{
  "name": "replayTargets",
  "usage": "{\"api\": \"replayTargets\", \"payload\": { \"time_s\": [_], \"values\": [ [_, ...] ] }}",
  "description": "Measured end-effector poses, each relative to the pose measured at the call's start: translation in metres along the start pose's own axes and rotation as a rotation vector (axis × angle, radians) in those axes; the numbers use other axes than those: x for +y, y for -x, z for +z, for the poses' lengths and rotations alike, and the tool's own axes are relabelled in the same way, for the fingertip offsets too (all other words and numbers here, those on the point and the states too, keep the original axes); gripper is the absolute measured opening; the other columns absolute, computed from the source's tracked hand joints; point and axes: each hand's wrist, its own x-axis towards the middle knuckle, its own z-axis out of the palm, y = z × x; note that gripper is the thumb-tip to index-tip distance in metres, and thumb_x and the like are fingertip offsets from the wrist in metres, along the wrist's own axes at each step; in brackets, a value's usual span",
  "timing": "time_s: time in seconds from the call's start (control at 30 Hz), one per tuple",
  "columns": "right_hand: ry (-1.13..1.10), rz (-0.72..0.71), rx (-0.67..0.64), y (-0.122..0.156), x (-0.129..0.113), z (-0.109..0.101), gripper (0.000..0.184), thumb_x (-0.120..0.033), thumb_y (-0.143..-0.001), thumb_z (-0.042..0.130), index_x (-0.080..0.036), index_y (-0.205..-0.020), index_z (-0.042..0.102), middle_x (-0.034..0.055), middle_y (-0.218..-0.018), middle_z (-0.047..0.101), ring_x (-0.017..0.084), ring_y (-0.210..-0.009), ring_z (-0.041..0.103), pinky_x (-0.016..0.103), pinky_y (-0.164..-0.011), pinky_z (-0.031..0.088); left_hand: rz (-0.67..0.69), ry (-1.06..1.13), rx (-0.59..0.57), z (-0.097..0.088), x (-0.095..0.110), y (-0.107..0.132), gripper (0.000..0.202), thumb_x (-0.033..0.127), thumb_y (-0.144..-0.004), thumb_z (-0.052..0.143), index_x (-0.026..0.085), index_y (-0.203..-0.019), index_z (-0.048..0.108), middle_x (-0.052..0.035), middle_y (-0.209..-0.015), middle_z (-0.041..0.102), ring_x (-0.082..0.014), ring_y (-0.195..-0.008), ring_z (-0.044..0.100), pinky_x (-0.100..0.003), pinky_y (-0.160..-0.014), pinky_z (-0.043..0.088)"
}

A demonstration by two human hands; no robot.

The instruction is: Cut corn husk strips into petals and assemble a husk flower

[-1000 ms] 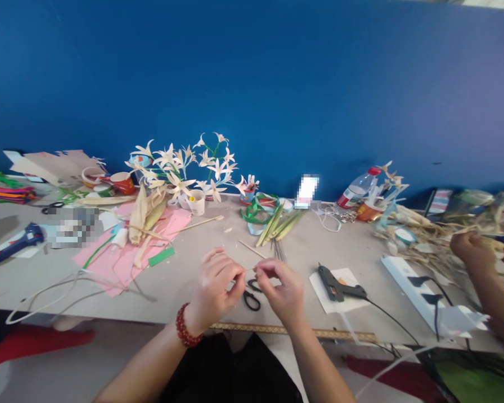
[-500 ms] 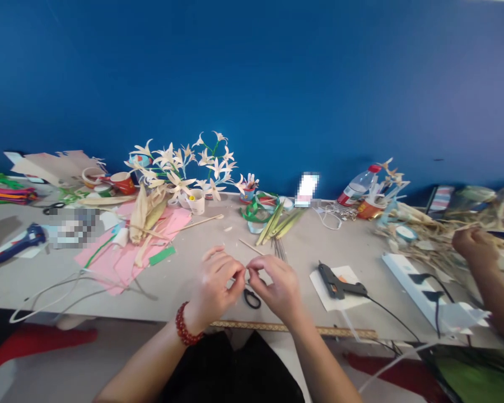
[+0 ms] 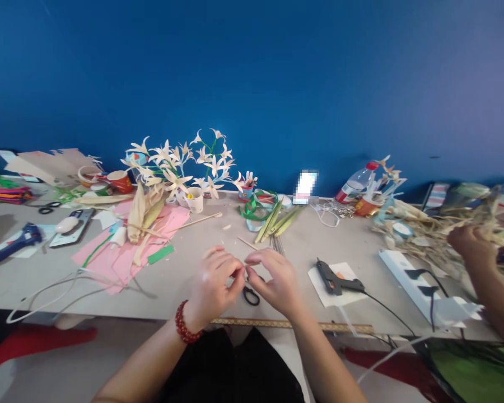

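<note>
Holding L hand (image 3: 218, 274) & R hand (image 3: 277, 277) almost fingertip to fingertip over front of tbl (image 3: 348, 240); can't tell if touching. Pinching thumb to index w/ L hand; can't make out contents of pinch, too small. Curving R thumb & index toward L pinch, leaving slight gap; can't tell re grip there either. Wearing red beads (image 3: 187, 323) on L wrist. Having black scissors (image 3: 254, 304) on tbl just below gap betw. hands, nearer R thumb, partly hidden by it. Seeing thin stick (image 3: 247, 243) just beyond fingertips, wires (image 3: 278, 245) beyond R hand & partly covered by it, yellow-green husks (image 3: 273, 224) farther back. Spotting glue gun (image 3: 330, 277) on white paper (image 3: 321, 296), R of R hand, well apart. Having pink sheet (image 3: 128, 268) off to L, w/ green strip (image 3: 161, 254) at its edge, facing L hand. Noticing ruler-like strip (image 3: 269, 323) along near tbl edge, co-worker's hand (image 3: 472, 246) far R.
</note>
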Motion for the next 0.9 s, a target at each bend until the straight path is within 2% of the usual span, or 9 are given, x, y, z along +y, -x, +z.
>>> {"api": "replayTargets", "payload": {
  "time_s": [0.17,0.33,0.47,0.53,0.63,0.73,0.8,0.9],
  "values": [
    [-0.018,-0.002,-0.025,-0.002,0.005,0.001,0.011,-0.014,-0.084,0.056,-0.021,-0.079,0.061,0.0027,-0.073,0.066,0.018,-0.071,0.061,0.029,-0.069,0.047,-0.001,-0.014,-0.003,-0.002,0.0,0.001,0.015,0.012,-0.083,0.052,0.02,-0.071,0.055,0.0019,-0.063,0.057,-0.0134,-0.063,0.053,-0.04,-0.096,0.042],
    [0.063,0.145,0.112,0.002,0.017,-0.014,0.01,-0.016,-0.084,0.055,-0.021,-0.079,0.062,0.0043,-0.081,0.069,0.02,-0.078,0.065,0.03,-0.073,0.049,-0.025,-0.011,0.013,-0.004,0.0,0.003,0.016,0.011,-0.083,0.052,0.02,-0.07,0.053,0.0019,-0.062,0.054,-0.0136,-0.062,0.05,-0.039,-0.094,0.043],
    [0.004,0.115,-0.015,0.0,0.007,-0.012,0.012,-0.02,-0.084,0.058,-0.021,-0.095,0.063,0.0059,-0.09,0.069,0.021,-0.084,0.065,0.031,-0.077,0.049,-0.019,0.005,-0.012,-0.002,0.002,0.0,0.016,0.01,-0.083,0.052,0.02,-0.071,0.054,0.0019,-0.063,0.054,-0.0135,-0.062,0.051,-0.039,-0.094,0.043],
    [-0.022,0.074,-0.06,-0.003,0.002,-0.006,0.009,-0.019,-0.084,0.058,-0.021,-0.091,0.062,0.0045,-0.085,0.068,0.02,-0.081,0.064,0.03,-0.076,0.049,-0.017,0.001,-0.009,-0.001,0.002,0.0,0.016,0.011,-0.083,0.052,0.02,-0.071,0.053,0.0017,-0.063,0.055,-0.0137,-0.063,0.052,-0.039,-0.094,0.043],
    [-0.015,0.07,-0.042,-0.004,0.004,-0.002,0.01,-0.015,-0.084,0.055,-0.021,-0.077,0.06,0.0017,-0.072,0.065,0.018,-0.072,0.062,0.029,-0.07,0.047,-0.023,-0.012,0.003,-0.001,0.001,0.001,0.016,0.011,-0.083,0.053,0.02,-0.07,0.053,0.002,-0.062,0.054,-0.0136,-0.063,0.051,-0.039,-0.094,0.043],
    [0.03,0.137,0.032,-0.002,0.015,-0.008,0.011,-0.015,-0.083,0.055,-0.02,-0.075,0.06,0.0022,-0.072,0.066,0.018,-0.071,0.063,0.028,-0.069,0.047,-0.03,-0.014,0.03,-0.002,-0.001,0.003,0.015,0.011,-0.083,0.053,0.02,-0.07,0.053,0.0023,-0.061,0.053,-0.0135,-0.062,0.051,-0.039,-0.092,0.044],
    [0.021,0.182,0.066,-0.001,0.019,-0.014,0.01,-0.016,-0.083,0.055,-0.02,-0.077,0.061,0.0033,-0.076,0.068,0.018,-0.072,0.063,0.029,-0.07,0.048,-0.027,-0.008,0.047,-0.003,-0.002,0.002,0.015,0.011,-0.083,0.053,0.02,-0.071,0.054,0.002,-0.062,0.054,-0.0137,-0.062,0.052,-0.039,-0.092,0.044],
    [-0.06,0.19,-0.021,-0.001,0.013,-0.014,0.009,-0.017,-0.083,0.057,-0.02,-0.089,0.063,0.0043,-0.086,0.069,0.018,-0.077,0.064,0.029,-0.073,0.05,-0.021,0.001,0.044,-0.003,-0.001,0.0,0.015,0.012,-0.084,0.053,0.02,-0.072,0.054,0.002,-0.062,0.055,-0.0139,-0.062,0.053,-0.038,-0.092,0.044]
  ]
}}
